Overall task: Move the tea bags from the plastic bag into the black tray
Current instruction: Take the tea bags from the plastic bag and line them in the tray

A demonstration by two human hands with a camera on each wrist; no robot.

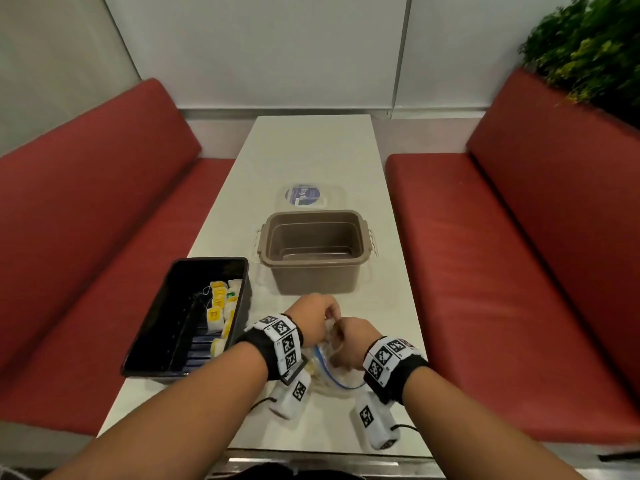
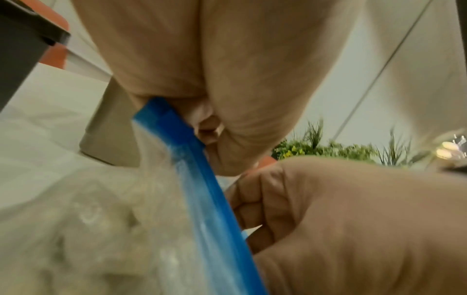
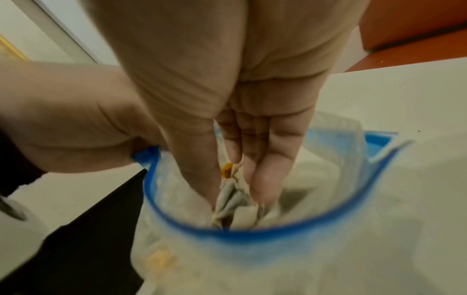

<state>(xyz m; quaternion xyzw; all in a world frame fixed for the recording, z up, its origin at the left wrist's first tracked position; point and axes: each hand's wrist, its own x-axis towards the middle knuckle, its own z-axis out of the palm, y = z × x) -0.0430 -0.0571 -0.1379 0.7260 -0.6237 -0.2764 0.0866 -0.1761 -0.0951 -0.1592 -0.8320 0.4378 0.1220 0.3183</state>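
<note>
Reaching into the plastic bag [image 3: 290, 249], the right hand [image 3: 227, 99] pinches a tea bag [image 3: 231, 201]; the left hand [image 3: 70, 119] grips the rim — the black tray [image 1: 156, 327] lies leftward.

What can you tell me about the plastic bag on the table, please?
The plastic bag is clear, thin and crinkled, with a blue zip strip round its mouth. It lies on the white table, right of the black tray, mouth open. The left hand pinches the blue strip at one corner, holding it up. The right hand reaches inside, its fingers closed on pale tea bags with a yellow tag. More pale contents show blurrily through the film.
</note>
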